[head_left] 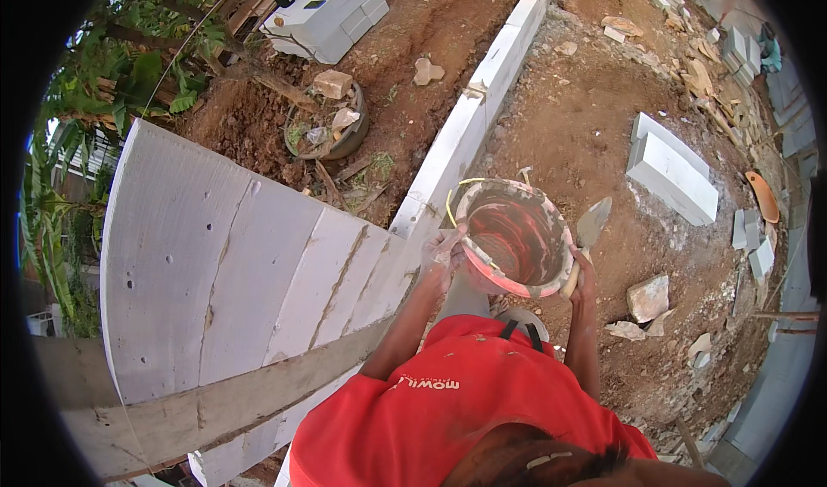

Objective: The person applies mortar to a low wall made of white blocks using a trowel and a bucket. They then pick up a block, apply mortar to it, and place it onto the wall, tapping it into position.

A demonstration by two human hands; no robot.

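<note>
A pink bucket (515, 237) coated inside with grey mortar is held in front of my body, its yellow handle swung to the left. My left hand (439, 250) grips the bucket's left rim. My right hand (581, 272) is at the right rim, closed on the bucket and the wooden handle of a trowel (593, 224), whose metal blade points up. A red shirt (431, 401) covers my body below the bucket.
To my left stand a white block wall (215, 272) and a low block row (457, 147). Beyond are stacked blocks (336, 9) and a rubble-filled tub (340, 147). Loose blocks (672, 177) and stones (646, 297) lie on the dirt at right.
</note>
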